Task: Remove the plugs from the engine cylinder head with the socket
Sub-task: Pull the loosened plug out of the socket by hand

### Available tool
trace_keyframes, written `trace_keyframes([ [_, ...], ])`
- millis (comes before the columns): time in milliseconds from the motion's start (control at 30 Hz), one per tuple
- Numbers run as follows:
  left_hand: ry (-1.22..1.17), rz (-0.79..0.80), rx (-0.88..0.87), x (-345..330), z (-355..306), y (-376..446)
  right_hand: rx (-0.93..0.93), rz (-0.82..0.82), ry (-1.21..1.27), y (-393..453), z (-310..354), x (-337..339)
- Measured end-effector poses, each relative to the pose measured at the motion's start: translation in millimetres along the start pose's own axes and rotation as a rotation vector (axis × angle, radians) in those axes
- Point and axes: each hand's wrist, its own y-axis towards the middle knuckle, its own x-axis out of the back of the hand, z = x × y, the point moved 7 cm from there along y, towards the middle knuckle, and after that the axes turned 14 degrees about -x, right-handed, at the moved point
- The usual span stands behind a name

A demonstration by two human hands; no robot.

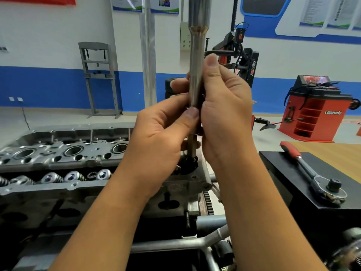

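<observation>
A long steel socket (196, 61) stands upright close to the camera, its wide end at the top. My left hand (162, 133) grips its lower part, thumb pressed on the front. My right hand (224, 106) wraps round the shaft from the right, thumb pointing up along it. A thin rod (191, 151) sticks out below my hands; whether it is a plug I cannot tell. The grey engine cylinder head (58, 155) lies below and to the left, with several round plug wells along its top.
A ratchet wrench (312, 173) with a red handle lies on a black box (293, 192) at the right. Valve springs (72, 177) line the head's near side. A grey press frame (99, 79) and red workshop machines (312, 112) stand behind.
</observation>
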Motion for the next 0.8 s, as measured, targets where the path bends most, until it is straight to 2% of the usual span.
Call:
trace_keyframes([
  [233, 0.123, -0.080, -0.027, 6, -2, 0, 0.035, 0.007, 0.025, -6, 4, -1],
  [433, -0.010, -0.012, 0.078, 2, 5, 0, 0.067, -0.024, -0.098, -1, 8, 0],
  [700, 0.159, -0.110, -0.019, 10, -3, -2, 0.026, 0.069, -0.056, -4, 4, -7],
  [800, 0.036, -0.086, 0.018, 5, -2, -1, 0.037, 0.067, -0.072, -3, 3, -7],
])
